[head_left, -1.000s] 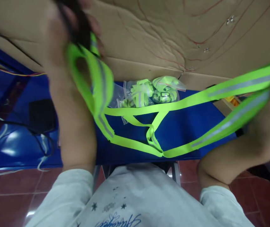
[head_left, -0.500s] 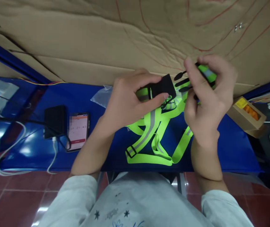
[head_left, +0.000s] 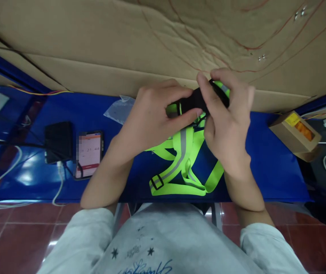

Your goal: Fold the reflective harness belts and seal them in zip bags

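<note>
Between my hands is a black side-release buckle (head_left: 194, 102) on neon-yellow webbing. My left hand (head_left: 158, 110) pinches its socket half from the left, thumb below and index finger above. My right hand (head_left: 225, 114) grips the prong half from the right, and the two halves meet, with the prongs out of sight. Whether they are fully latched I cannot tell, because my right fingers cover the joint. Below, the reflective strap harness (head_left: 182, 152), neon yellow with grey stripes, lies in loops on the blue table. A black slider (head_left: 157, 182) sits on its lower left loop.
A phone (head_left: 89, 154) with a lit screen and a black box (head_left: 58, 141) with cables lie left on the blue table (head_left: 277, 171). A clear plastic bag (head_left: 119, 109) is behind my left wrist. At right stands a cardboard box (head_left: 295, 133); a cardboard wall (head_left: 94, 49) rises behind.
My right hand has moved left, bringing the prong half against the socket half; the gap between them has closed. My left hand keeps its pinch. The view has shifted slightly.
</note>
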